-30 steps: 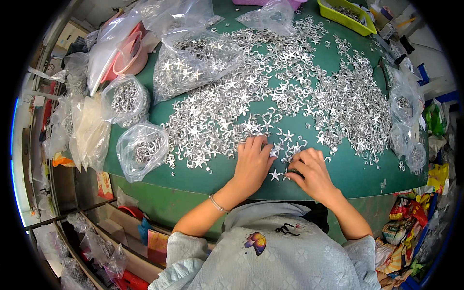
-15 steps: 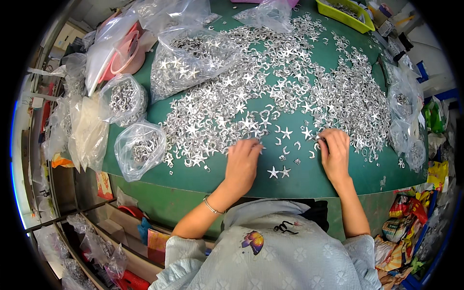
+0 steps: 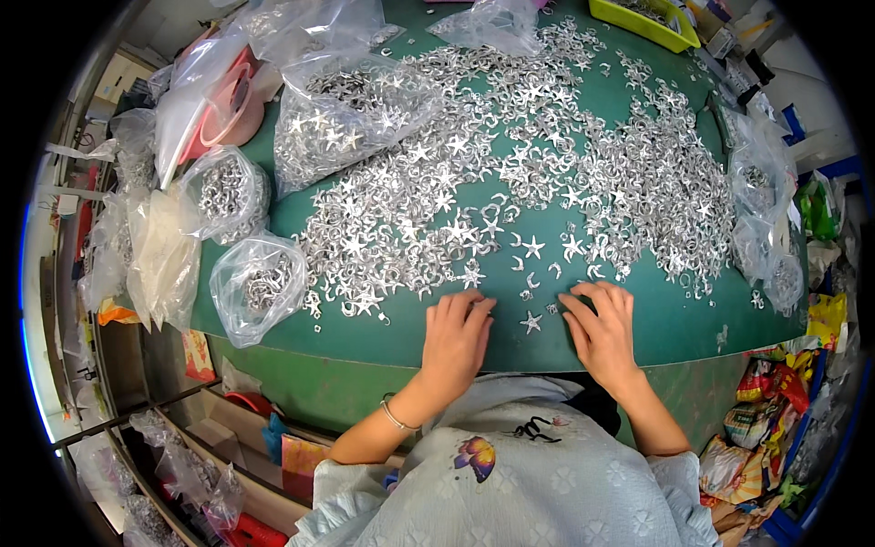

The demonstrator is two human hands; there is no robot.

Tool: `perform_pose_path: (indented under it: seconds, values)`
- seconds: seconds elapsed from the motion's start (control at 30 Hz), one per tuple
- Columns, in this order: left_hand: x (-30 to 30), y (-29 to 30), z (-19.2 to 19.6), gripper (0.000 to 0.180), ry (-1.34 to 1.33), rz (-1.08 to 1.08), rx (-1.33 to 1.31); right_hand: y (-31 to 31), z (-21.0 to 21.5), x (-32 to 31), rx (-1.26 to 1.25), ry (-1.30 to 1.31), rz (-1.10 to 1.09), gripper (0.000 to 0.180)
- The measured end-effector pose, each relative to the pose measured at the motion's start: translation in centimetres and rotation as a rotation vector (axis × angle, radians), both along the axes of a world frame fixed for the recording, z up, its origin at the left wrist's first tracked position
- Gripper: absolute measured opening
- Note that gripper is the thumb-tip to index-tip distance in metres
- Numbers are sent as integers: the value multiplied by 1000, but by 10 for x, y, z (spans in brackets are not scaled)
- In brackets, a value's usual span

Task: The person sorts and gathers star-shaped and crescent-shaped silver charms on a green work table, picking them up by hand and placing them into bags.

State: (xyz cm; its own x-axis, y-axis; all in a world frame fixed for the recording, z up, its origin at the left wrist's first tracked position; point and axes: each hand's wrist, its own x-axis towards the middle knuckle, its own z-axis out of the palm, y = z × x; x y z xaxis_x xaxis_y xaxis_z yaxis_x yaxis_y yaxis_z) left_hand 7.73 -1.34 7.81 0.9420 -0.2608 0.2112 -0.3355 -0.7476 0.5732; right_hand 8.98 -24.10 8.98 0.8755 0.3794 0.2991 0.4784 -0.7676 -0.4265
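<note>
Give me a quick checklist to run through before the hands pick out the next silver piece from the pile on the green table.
1. Both hands free: ok. The left hand and right hand lie flat on the green table, holding nothing that shows.
2. A piece within reach: ok. A single silver star lies apart between the hands.
3. Main pile of silver pieces close: ok, just beyond the fingers.
4. Open bag ready: ok, a clear bag of pieces sits at the left edge.
5. Pieces near the table's front edge: cannot tell whether any could slip off.
6. Yellow tray reachable: not ok, at the far side.
</note>
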Motion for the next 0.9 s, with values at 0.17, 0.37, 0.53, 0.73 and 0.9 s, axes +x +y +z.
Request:
perform_pose_path:
  seconds: [0.17, 0.37, 0.53, 0.73, 0.9]
  values:
    - [-16, -25, -4, 36, -50, -318, 106, 8, -6, 4, -41, 26, 74, 27]
    - [-22, 24, -7, 34, -80, 24, 138, 8, -1, 4, -38, 58, 153, 43]
    - [-15, 34, 1, 32, -114, 130, 97, 22, 1, -5, -113, 249, 309, 54]
    - [16, 21, -5, 31, -127, 290, 144, 18, 1, -3, 3, 191, 334, 51]
    - [22, 21, 0, 34, -82, 280, 168, 69, 8, 47, -152, 33, 234, 44]
